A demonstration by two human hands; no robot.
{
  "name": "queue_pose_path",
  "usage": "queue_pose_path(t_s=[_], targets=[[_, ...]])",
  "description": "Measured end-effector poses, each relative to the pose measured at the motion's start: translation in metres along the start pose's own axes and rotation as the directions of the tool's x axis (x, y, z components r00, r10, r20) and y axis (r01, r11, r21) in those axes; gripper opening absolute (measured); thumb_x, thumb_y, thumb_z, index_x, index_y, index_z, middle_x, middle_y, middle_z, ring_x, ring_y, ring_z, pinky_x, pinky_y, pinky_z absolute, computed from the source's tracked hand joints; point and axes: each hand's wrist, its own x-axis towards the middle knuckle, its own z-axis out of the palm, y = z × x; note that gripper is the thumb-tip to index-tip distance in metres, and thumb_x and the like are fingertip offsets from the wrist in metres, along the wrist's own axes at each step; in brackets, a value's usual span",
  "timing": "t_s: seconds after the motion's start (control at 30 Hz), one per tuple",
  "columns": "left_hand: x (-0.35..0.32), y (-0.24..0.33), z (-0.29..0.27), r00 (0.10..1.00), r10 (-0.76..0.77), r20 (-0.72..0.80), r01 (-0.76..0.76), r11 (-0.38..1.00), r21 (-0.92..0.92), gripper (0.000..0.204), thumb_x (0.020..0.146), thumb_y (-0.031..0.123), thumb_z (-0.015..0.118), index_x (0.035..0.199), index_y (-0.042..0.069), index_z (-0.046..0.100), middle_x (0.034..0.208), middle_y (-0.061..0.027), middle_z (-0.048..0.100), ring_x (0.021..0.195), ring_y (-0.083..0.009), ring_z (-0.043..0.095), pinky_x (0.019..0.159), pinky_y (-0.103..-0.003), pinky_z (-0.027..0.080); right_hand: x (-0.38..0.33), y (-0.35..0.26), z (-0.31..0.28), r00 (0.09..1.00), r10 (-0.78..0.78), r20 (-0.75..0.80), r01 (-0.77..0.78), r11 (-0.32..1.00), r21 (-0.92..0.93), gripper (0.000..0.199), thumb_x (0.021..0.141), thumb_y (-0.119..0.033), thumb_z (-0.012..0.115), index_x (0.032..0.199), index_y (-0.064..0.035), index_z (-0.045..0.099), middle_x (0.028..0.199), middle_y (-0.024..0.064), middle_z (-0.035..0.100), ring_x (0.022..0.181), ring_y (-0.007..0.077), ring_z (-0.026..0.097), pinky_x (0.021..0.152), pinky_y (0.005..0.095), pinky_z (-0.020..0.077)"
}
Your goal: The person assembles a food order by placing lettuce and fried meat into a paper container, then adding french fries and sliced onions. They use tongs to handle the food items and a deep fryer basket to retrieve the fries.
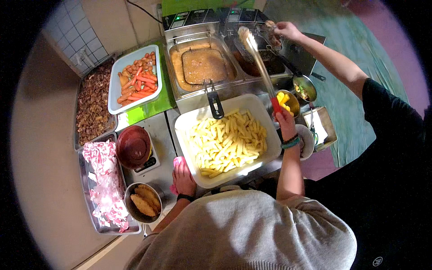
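Note:
My right hand [285, 125] is closed round the red handle of long metal tongs [265, 76]. The tongs' far end reaches over the right fryer [261, 67], where glare hides whether they grip anything. Down at the table's near edge, my left hand [183, 179] rests closed on a pink cloth [174, 188]. Just right of that hand stands a white tub [182, 130] of pale cut fries [229, 144]. Behind the tub, a wire basket [216, 105] with a black handle sits in the left fryer [173, 63], whose oil is bubbling.
A co-worker's hand [290, 31] holds a brown food piece [272, 31] over the right fryer. Left are a white tray of sausages [139, 85], brown chopped food [96, 99], raw meat [105, 184], a dark red bowl [133, 146] and a pot of fried pieces [144, 202].

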Motion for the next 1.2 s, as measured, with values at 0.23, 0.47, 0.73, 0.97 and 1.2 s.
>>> queue_pose_path(t_s=[0.23, 0.47, 0.73, 0.97, 1.2], targets=[[0.006, 0.011, -0.017, 0.997, -0.044, 0.056, 0.043, 0.999, 0.027, 0.041, 0.080, 0.017, 0.042, 0.119, 0.003, 0.038, 0.127, -0.0104, 0.034, 0.122, -0.0267, 0.025, 0.098, -0.043, 0.021, -0.027, 0.018, -0.001, 0.998, 0.032, 0.060, -0.033, 0.999, 0.028, 0.023, 0.081, -0.023, 0.049, 0.092, -0.0051, 0.058, 0.078, 0.0019, 0.053, 0.068, 0.0120, 0.046, 0.061, 0.0249, 0.0364], [0.011, 0.013, -0.020, 0.996, -0.048, 0.070, 0.046, 0.998, 0.032, 0.041, 0.080, 0.015, 0.042, 0.118, 0.002, 0.038, 0.126, -0.0114, 0.034, 0.121, -0.0276, 0.026, 0.098, -0.043, 0.022, -0.054, 0.029, -0.041, 0.986, 0.081, 0.143, -0.087, 0.996, 0.033, 0.022, 0.081, -0.024, 0.051, 0.091, -0.0048, 0.057, 0.071, -0.0020, 0.051, 0.060, 0.0070, 0.042, 0.055, 0.0209, 0.0337], [0.003, 0.005, -0.016, 0.991, -0.089, 0.098, 0.090, 0.996, -0.007, 0.043, 0.079, 0.016, 0.043, 0.119, 0.002, 0.037, 0.126, -0.0111, 0.034, 0.122, -0.0274, 0.025, 0.098, -0.043, 0.021, -0.052, 0.080, -0.077, 0.960, 0.177, 0.217, -0.196, 0.978, 0.068, 0.030, 0.078, -0.016, 0.056, 0.105, -0.0030, 0.055, 0.079, -0.0004, 0.056, 0.069, 0.0090, 0.049, 0.064, 0.0220, 0.0392], [0.007, 0.011, -0.023, 0.998, -0.056, 0.038, 0.056, 0.998, 0.005, 0.043, 0.079, 0.017, 0.044, 0.119, 0.002, 0.038, 0.125, -0.0112, 0.036, 0.121, -0.0272, 0.027, 0.098, -0.043, 0.022, -0.052, 0.072, -0.080, 0.905, 0.276, 0.324, -0.262, 0.961, -0.086, 0.031, 0.077, -0.017, 0.058, 0.104, -0.0020, 0.054, 0.081, 0.0023, 0.057, 0.071, 0.0119, 0.051, 0.066, 0.0246, 0.0406], [0.008, 0.008, -0.015, 0.999, -0.029, 0.024, 0.029, 0.999, 0.025, 0.043, 0.078, 0.016, 0.046, 0.117, 0.000, 0.039, 0.124, -0.0126, 0.036, 0.120, -0.0275, 0.027, 0.097, -0.043, 0.023, -0.047, 0.068, -0.057, 0.912, 0.262, 0.315, -0.240, 0.965, -0.107, 0.029, 0.077, -0.017, 0.058, 0.101, -0.0014, 0.055, 0.080, 0.0042, 0.058, 0.070, 0.0136, 0.053, 0.065, 0.0256, 0.0414]])
